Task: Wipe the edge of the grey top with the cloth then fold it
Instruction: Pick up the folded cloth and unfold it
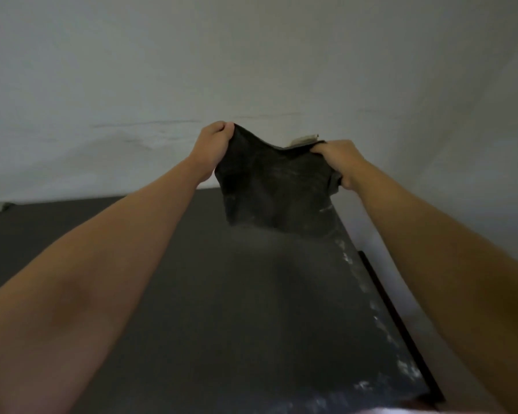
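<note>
Held up at twelve o'clock over the dusty flat grey top (192,294), the dark limp fabric cloth (275,186) hangs between left hand (213,144) and right hand (338,159), fingers pinched on its upper corners; uneven corners would likely skew the fold.

Both bare forearms reach forward and up, the left hand (214,141) and right hand (338,158) each pinched closed, knuckles raised.

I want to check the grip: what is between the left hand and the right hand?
In the head view, only the dark cloth spans between the left hand and the right hand, held up above the grey top.
</note>
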